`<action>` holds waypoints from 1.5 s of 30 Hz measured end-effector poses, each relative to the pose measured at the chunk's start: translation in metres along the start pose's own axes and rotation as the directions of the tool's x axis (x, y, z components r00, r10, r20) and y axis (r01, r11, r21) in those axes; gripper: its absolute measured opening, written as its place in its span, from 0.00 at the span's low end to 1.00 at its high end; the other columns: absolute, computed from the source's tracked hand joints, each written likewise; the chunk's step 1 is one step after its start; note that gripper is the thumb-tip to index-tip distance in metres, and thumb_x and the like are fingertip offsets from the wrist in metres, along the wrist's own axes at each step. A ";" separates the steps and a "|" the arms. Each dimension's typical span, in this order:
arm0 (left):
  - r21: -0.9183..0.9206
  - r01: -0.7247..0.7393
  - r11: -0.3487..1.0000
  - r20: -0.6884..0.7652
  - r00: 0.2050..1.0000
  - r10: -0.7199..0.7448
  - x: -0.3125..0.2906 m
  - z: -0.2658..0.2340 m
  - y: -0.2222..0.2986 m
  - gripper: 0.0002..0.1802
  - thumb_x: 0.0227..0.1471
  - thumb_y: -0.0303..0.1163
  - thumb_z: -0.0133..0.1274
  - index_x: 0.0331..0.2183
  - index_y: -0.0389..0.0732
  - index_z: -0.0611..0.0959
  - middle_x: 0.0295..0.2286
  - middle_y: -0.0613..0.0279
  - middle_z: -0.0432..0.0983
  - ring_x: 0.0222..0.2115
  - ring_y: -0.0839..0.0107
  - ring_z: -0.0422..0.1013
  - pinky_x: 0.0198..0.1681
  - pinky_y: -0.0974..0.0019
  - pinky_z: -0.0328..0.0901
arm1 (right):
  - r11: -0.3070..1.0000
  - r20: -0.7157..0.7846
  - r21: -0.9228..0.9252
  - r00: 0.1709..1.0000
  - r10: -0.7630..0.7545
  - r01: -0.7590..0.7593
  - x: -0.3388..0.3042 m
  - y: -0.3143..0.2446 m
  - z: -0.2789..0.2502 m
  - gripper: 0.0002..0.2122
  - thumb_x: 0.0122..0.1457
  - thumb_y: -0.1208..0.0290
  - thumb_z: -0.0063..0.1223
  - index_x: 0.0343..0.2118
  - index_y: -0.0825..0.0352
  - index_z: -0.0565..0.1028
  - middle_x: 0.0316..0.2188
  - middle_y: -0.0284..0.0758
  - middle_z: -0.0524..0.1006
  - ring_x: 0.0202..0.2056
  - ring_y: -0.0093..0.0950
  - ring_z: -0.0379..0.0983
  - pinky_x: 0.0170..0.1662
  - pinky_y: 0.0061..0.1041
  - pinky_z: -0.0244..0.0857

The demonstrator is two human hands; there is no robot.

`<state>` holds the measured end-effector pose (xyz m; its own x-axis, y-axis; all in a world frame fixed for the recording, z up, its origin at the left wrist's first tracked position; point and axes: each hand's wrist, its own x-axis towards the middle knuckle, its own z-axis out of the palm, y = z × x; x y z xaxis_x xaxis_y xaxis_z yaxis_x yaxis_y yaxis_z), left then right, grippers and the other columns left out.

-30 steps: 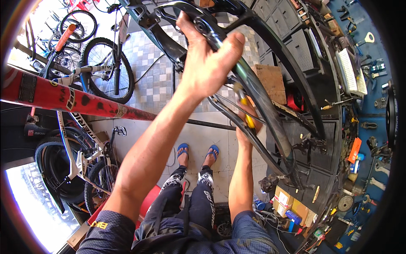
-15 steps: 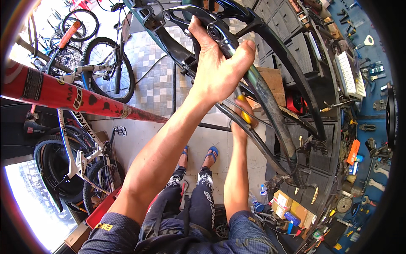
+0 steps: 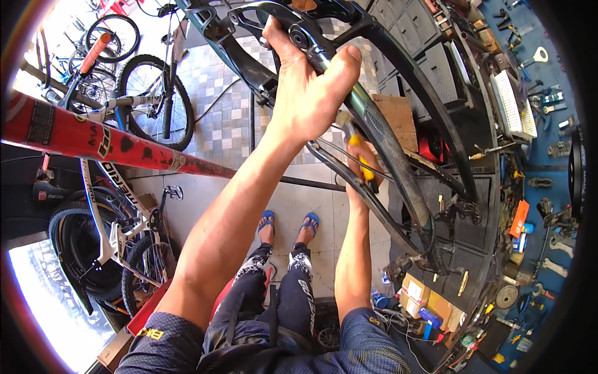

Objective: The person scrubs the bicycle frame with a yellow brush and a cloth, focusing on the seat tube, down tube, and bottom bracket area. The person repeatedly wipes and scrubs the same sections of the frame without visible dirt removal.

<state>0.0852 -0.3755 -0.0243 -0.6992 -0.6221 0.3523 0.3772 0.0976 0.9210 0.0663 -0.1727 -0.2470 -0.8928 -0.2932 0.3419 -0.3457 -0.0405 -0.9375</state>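
Note:
A dark green and black bicycle frame (image 3: 383, 140) hangs tilted in front of me, its rear stays reaching toward the lower right. My left hand (image 3: 308, 96) is closed around the frame near a pivot joint, with the thumb lying along the tube; several of its fingertips are hidden. Lower down, behind a thin stay, my right hand (image 3: 369, 163) is closed on a tool with a yellow and black handle (image 3: 355, 139). The tool's small greyish head sticks up close to my left wrist, among the frame tubes; its kind cannot be made out.
A red tube (image 3: 137, 149) crosses from the left toward my left forearm. Bicycles (image 3: 156, 100) stand at the left. Along the right run dark drawers (image 3: 430, 75) and a blue tool board (image 3: 554, 156). Cardboard boxes (image 3: 414, 296) and cables sit low at the right.
The frame and my left hand appear slightly further left in view. My right hand has shifted on its tool, whose head now shows more plainly near my left wrist.

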 end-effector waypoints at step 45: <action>-0.017 0.087 0.996 -0.021 0.996 -0.088 -0.004 0.003 0.003 0.41 0.56 0.35 0.60 0.59 0.42 0.50 0.41 0.60 0.70 0.39 0.73 0.67 0.47 0.63 0.67 | 0.885 0.248 0.309 0.928 0.278 -0.348 0.037 -0.027 0.004 0.12 0.63 0.76 0.61 0.49 0.72 0.79 0.48 0.44 0.82 0.48 0.33 0.80 0.55 0.32 0.73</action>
<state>0.0874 -0.3702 -0.0225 -0.7168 -0.6442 0.2667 0.3250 0.0297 0.9452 0.0443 -0.1862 -0.2092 -0.8532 -0.5200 0.0405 0.0936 -0.2291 -0.9689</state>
